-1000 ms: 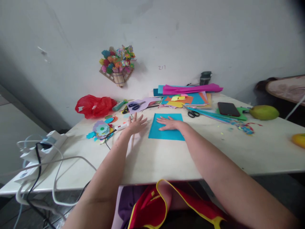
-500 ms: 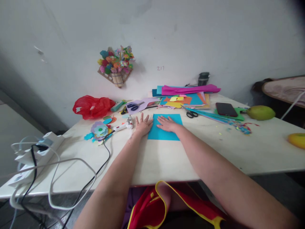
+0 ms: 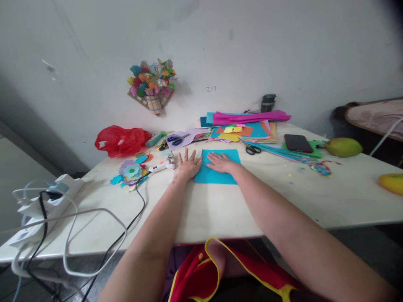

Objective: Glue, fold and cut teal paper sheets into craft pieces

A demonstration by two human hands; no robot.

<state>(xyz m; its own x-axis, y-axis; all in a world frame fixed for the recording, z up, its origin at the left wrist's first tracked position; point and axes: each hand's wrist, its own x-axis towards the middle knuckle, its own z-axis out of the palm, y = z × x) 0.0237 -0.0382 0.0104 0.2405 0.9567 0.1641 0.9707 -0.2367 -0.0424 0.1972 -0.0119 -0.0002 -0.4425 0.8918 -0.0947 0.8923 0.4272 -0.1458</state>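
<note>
A square of blue paper (image 3: 217,177) lies flat on the white table (image 3: 217,214) in front of me. My left hand (image 3: 188,166) rests at its left edge, fingers spread, partly on the table. Across the upper middle of the sheet lies my right hand (image 3: 220,162), palm down with fingers stretched out. Neither hand grips anything. Just left of my left hand is a white hot glue gun (image 3: 162,166), its black cord running toward the table's front edge.
Paper flowers (image 3: 131,171) and a red plastic bag (image 3: 121,140) are on the left, near a power strip (image 3: 47,209) with loose cables. Behind lie scissors (image 3: 176,139) and coloured paper (image 3: 252,118). Black-handled scissors (image 3: 252,149), a phone (image 3: 298,143) and a mango (image 3: 343,147) sit right.
</note>
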